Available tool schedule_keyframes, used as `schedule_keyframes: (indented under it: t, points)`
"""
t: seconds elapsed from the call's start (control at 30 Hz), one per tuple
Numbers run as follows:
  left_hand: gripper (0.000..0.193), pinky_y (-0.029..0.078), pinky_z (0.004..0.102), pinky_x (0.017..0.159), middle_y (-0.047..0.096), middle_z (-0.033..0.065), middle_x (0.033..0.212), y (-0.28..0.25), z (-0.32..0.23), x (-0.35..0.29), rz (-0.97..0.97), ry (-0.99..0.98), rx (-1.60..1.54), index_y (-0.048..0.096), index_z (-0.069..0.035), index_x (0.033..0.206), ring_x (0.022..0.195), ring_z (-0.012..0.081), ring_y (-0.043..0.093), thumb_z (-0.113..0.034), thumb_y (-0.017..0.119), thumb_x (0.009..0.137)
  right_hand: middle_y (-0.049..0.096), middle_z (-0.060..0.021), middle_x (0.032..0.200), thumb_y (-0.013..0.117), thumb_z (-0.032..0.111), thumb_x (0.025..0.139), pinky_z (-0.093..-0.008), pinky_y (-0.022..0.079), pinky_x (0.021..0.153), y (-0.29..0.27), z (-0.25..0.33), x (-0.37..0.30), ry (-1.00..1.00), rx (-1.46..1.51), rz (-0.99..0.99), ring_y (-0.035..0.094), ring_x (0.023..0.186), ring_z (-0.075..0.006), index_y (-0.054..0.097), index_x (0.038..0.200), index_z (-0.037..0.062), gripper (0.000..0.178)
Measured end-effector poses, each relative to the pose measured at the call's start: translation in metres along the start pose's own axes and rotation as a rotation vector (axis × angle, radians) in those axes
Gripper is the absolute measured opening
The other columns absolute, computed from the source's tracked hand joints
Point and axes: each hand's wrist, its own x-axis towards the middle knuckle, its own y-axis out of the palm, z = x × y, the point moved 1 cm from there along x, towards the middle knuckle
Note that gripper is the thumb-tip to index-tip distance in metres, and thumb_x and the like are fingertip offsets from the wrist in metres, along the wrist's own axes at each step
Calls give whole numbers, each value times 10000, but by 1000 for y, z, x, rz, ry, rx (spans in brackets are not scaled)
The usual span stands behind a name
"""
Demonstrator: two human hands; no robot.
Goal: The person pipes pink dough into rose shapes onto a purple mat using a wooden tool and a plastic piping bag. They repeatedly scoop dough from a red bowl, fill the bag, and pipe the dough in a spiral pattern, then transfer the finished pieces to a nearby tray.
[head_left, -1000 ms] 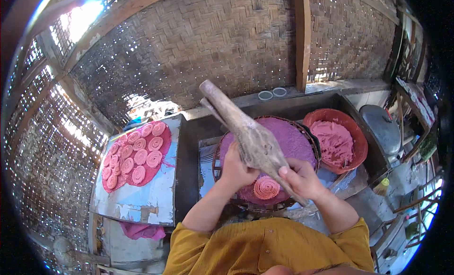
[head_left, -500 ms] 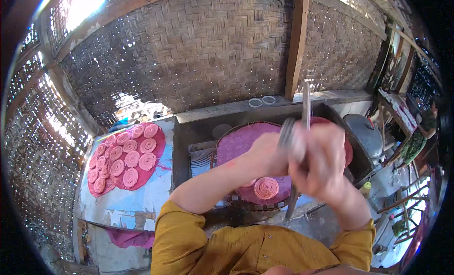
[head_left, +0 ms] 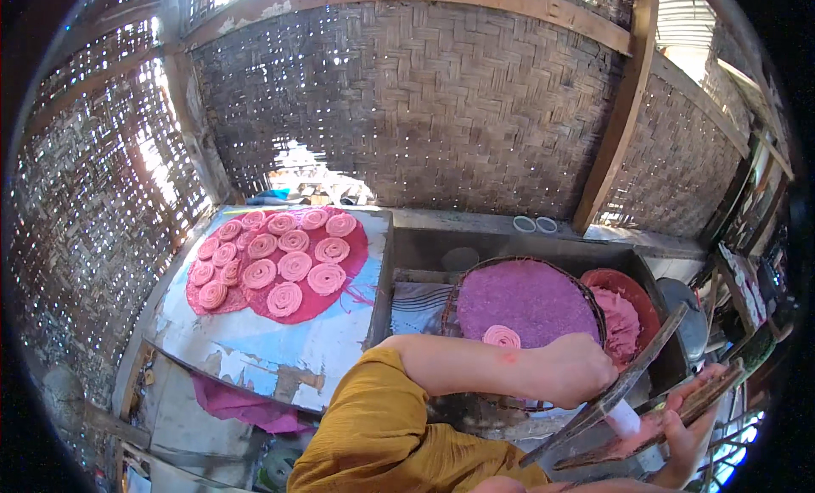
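Two long wooden boards spread in a V at the lower right, like a lever press. From the upper board [head_left: 649, 357] a short pale plug [head_left: 624, 417] sticks out toward the pink-stained lower board [head_left: 637, 442]. My right hand [head_left: 689, 429] grips the lower board near its far end. Closed, my left hand [head_left: 570, 370] is against the upper board's side; its fingertips and anything in them are hidden. Left of that hand, one pink coiled noodle-like disc [head_left: 502, 336] lies on a round purple mat [head_left: 526, 302] with a dark woven rim.
Several pink coils [head_left: 294, 266] cover red-pink mats [head_left: 350, 277] on the worn blue-white table [head_left: 204, 344] at left. A red bowl [head_left: 649, 310] of pink dough [head_left: 618, 319] stands beyond my hands, beside a lidded grey pot [head_left: 679, 298]. Two white rings [head_left: 535, 225] rest on the ledge.
My view has swung, so the scene sits farther right. My hands, close together and blurred before, have come apart, lower and to the right. The boards now show spread apart.
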Motion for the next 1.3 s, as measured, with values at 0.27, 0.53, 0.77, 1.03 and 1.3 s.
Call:
schedule_keyframes:
  t: [0.27,0.53,0.77,1.03,1.3]
  points:
    - [285,487,367,649,638,112,786,-1,56,8,-288,-137,-502,582,-48,777,730,264,626,-201,726,585,485,-91,893,556,262,789,-312,399,767,-78,-44,34,-569,-269,-877,479,842,-177,414,1120,14,437]
    - [308,363,504,970,464,94,1183,3,55,81,-852,348,-1769,581,-91,989,1216,365,348,-345,603,815,477,-177,1140,559,340,843,-417,386,944,0,-110,98,-382,849,-207,473,1091,-269,339,1192,19,522]
    - [322,331,475,978,480,83,1149,23,50,21,-1373,197,-1282,555,-182,1094,1142,297,421,-361,578,827,608,-162,990,633,416,740,-351,444,842,-65,-307,151,172,-265,401,582,922,-286,557,1030,11,504]
    - [405,324,531,988,435,56,1307,51,7,-38,-1421,107,-1094,484,-158,1224,1198,250,406,-374,482,881,629,-137,855,486,484,820,-361,516,666,-69,-433,152,774,-603,1258,619,716,-227,641,839,18,491]
    - [530,400,461,930,360,110,1276,76,-43,-154,-1630,-398,212,340,-144,1253,1123,303,434,-336,570,816,652,-142,872,636,196,703,-379,522,645,-134,-472,207,347,-1240,1175,646,745,-240,672,843,45,209]
